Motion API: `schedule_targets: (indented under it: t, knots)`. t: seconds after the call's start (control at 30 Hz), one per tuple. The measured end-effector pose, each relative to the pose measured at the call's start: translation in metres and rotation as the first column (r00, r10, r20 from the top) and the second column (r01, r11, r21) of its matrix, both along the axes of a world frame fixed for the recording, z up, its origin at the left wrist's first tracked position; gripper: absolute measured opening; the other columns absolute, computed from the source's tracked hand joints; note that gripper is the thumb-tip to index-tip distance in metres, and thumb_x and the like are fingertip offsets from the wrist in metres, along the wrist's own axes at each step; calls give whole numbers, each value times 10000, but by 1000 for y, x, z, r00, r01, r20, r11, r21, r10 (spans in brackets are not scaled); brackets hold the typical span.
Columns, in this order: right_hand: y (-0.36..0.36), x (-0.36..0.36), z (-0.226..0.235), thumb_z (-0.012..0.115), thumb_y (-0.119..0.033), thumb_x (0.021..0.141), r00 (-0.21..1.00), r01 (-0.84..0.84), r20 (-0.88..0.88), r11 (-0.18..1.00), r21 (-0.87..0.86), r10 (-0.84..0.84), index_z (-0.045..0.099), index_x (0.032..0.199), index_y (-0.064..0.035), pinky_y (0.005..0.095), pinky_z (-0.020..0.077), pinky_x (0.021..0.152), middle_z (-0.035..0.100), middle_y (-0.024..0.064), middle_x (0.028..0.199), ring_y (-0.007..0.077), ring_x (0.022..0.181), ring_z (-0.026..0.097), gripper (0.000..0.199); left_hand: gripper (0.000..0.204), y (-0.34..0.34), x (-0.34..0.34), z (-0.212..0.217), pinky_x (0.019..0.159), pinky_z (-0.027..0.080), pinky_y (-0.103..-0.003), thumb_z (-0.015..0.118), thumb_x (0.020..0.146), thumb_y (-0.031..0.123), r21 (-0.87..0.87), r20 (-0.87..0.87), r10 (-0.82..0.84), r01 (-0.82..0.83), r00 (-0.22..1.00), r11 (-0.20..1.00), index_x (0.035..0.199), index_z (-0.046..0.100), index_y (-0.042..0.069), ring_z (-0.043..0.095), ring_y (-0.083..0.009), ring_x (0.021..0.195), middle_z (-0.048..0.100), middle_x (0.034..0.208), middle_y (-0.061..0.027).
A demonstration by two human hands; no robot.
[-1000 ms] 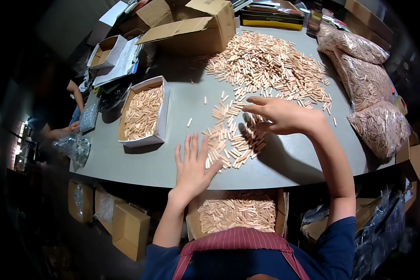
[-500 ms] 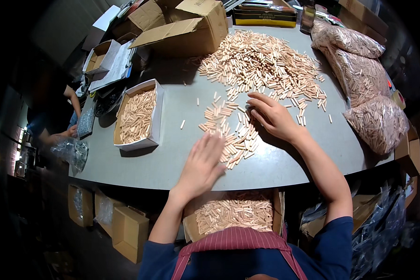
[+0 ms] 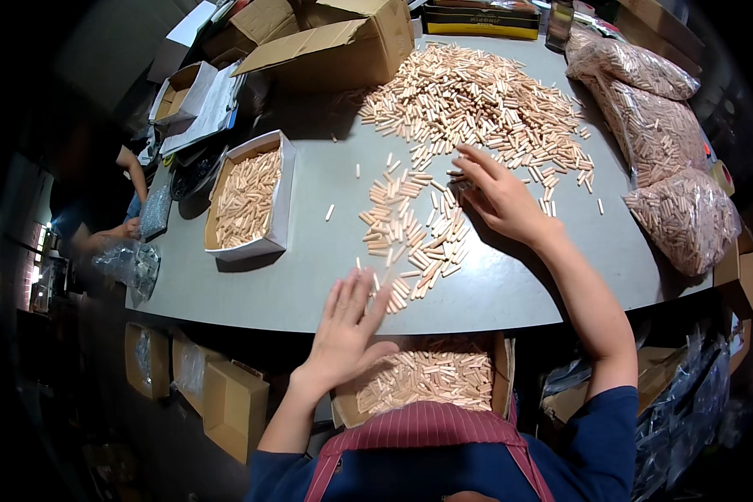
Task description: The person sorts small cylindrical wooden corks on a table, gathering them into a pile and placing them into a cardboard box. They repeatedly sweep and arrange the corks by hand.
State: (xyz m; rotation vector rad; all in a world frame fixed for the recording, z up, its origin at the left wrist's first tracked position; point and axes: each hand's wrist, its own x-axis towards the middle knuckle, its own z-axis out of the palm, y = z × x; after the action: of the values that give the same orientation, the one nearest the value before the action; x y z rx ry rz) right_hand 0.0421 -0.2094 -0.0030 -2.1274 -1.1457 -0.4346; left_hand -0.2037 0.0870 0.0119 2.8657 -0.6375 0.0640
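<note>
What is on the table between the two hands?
In the head view, a loose patch of wooden dowel pins lies between the left hand and right hand.

I see my left hand (image 3: 349, 328) flat and spread at the table (image 3: 309, 276) edge, lower centre, fingertips touching a strip of dowels (image 3: 414, 230). My right hand (image 3: 500, 199), centre right, rests open on the strip's far end, just below the big pile (image 3: 477, 100). A white box (image 3: 247, 201) of dowels sits at left, and another box (image 3: 431, 376) lies under the edge.
</note>
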Motion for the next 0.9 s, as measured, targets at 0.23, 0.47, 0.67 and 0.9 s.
schedule_targets:
  t: [0.23,0.47,0.67,0.9]
  knots:
    - [-3,5,0,690,-61,986,1000,25,-3,1000,-13,-25,509,1507,-55,452,539,1059,471,197,1599,420,1341,582,551,1136,45,-4,-5,1303,60,-615,561,968,723,157,-39,261,-252,964,955,1680,150,-60,141,-433,1640,162,1751,-294]
    - [-1,7,-5,705,-84,976,999,13,51,1000,-20,-12,529,1466,-19,460,549,1038,508,228,1555,436,1282,616,524,1175,36,2,-7,1296,34,-632,517,951,790,192,-16,265,-257,964,947,1684,150,-52,155,-409,1644,173,1753,-281]
    - [1,2,1,700,-82,982,1000,21,2,1000,19,-21,415,1570,-28,448,556,1005,490,248,1559,425,1214,642,655,1193,20,21,-7,1292,28,-638,508,953,796,114,-12,189,-186,982,976,1690,109,-53,165,-415,1642,190,1748,-286]
    - [2,3,1,692,-116,995,998,38,38,998,42,-40,385,1592,-37,461,546,1027,467,265,1569,447,1238,625,676,1169,-4,38,-5,1277,33,-682,614,947,712,22,-20,60,-60,998,998,1680,137,-64,157,-433,1640,206,1740,-294]
